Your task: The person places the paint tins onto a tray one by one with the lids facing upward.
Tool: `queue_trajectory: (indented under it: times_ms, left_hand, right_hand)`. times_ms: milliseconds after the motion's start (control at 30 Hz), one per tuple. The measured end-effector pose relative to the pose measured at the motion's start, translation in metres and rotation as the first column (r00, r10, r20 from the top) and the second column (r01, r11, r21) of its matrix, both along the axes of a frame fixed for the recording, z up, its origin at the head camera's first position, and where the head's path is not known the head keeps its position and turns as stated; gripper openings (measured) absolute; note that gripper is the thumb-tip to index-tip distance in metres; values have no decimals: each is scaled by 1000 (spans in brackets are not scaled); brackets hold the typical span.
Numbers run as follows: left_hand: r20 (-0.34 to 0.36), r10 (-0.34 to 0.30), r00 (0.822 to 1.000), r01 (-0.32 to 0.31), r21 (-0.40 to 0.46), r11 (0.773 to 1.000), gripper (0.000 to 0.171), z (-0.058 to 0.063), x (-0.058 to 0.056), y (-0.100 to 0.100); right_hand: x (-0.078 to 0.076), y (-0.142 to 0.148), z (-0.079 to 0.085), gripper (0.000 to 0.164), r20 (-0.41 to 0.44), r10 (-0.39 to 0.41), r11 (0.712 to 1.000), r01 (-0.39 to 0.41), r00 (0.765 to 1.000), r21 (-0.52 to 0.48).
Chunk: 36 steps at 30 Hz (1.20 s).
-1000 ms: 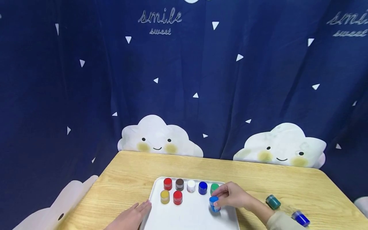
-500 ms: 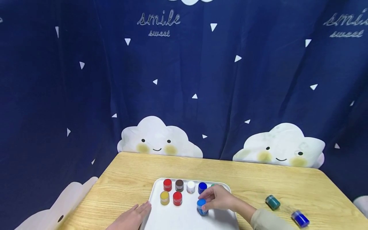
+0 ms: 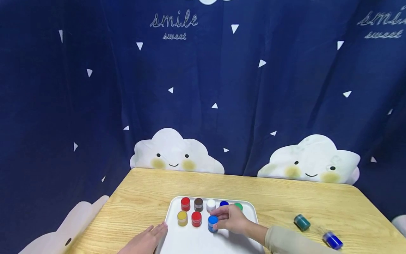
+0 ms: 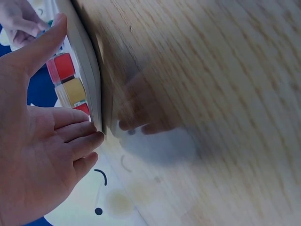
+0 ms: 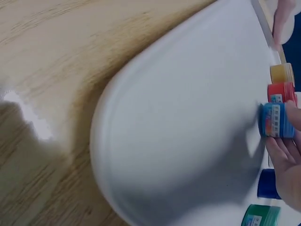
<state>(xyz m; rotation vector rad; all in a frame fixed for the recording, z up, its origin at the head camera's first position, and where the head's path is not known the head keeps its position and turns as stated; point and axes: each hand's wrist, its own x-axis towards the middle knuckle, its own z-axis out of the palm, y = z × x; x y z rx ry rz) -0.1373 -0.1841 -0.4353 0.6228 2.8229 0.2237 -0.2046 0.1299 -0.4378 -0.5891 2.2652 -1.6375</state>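
In the head view my right hand pinches a light-blue paint jar between thumb and fingers. The jar stands upright on the white tray, just right of a red paint jar and a yellow one. The right wrist view shows the thumb on one side of the blue jar and fingers on the other. My left hand lies at the tray's left edge with fingers extended; in the left wrist view its fingertips meet the tray's outer side.
Behind stands a row: red jar, brown jar, white jar, dark-blue jar and green jar, the last two partly hidden. A teal jar and another blue jar lie on their sides on the wooden table.
My right hand has carried the light-blue jar leftward across the tray, from in front of the green jar to beside the front red one. The left hand has stayed in place.
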Motion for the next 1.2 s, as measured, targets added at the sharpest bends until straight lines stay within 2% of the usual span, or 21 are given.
queue_trajectory:
  times_ms: [133, 400, 667, 800, 1033, 1200]
  left_hand:
    - [-51, -35, 998, 35, 0, 999, 94, -1, 2, 0]
    - [-20, 7, 1000, -7, -5, 1000, 98, 3, 3, 1]
    - [15, 26, 1000, -26, 1, 1000, 101, 4, 3, 1]
    - [7, 19, 1000, -19, 5, 1000, 100, 3, 3, 1]
    - [29, 28, 999, -28, 4, 1000, 102, 5, 2, 1]
    - [57, 36, 998, -37, 12, 999, 103, 5, 1, 1]
  right_hand:
    - [1, -3, -5, 41, -25, -22, 1000, 22, 999, -17]
    - [-3, -5, -2, 41, -78, -1, 1000, 0, 997, -6]
    - [-5, -6, 5, 42, -85, 31, 999, -29, 996, 33]
    - [-6, -2, 20, 42, -115, 65, 996, -57, 991, 72]
    - [-12, 19, 63, 35, -146, 148, 971, -115, 978, 209]
    - [-15, 46, 79, 27, -230, 93, 958, -25, 969, 285]
